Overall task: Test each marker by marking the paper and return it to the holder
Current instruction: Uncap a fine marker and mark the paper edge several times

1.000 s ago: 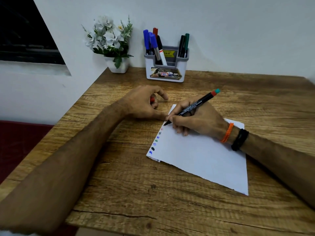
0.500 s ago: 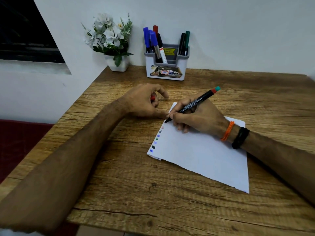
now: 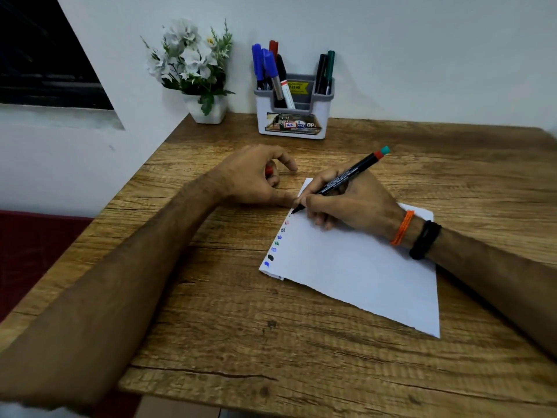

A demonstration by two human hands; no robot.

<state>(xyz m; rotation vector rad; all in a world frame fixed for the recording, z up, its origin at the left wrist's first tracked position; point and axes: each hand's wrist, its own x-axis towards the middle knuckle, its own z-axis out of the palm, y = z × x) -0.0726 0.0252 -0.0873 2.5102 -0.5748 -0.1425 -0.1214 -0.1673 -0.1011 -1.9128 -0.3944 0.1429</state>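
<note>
The right hand [image 3: 351, 203] sits at centre frame, fingers and thumb pinching a black marker [image 3: 343, 179] in a writing grip. The marker tilts up and to the right; its tip meets the upper left edge of the paper [image 3: 361, 273], and its red-and-teal end points toward the upper right. An orange band [image 3: 402, 227] and a black band [image 3: 425, 239] circle the right wrist.

The left hand [image 3: 253, 179] rests on the worktop [image 3: 226, 312] just left of the right hand, fingers curled around a small red object [image 3: 269, 170], probably the marker's cap; most of it is hidden by the fingers. The left thumb lies at the paper's upper left edge, touching or nearly touching the right hand.

The paper lies flat on the worktop at centre right, turned at an angle. A column of small colour marks [image 3: 275, 242] runs down its left edge: red, blue, green, black, blue.

The holder [image 3: 292, 116] stands at the upper centre of the frame, against the wall at the back edge of the worktop. Its left compartment holds blue, red and black markers; its right compartment holds a black and a green one. A white pot of flowers [image 3: 193, 67] stands to the left of the holder.
</note>
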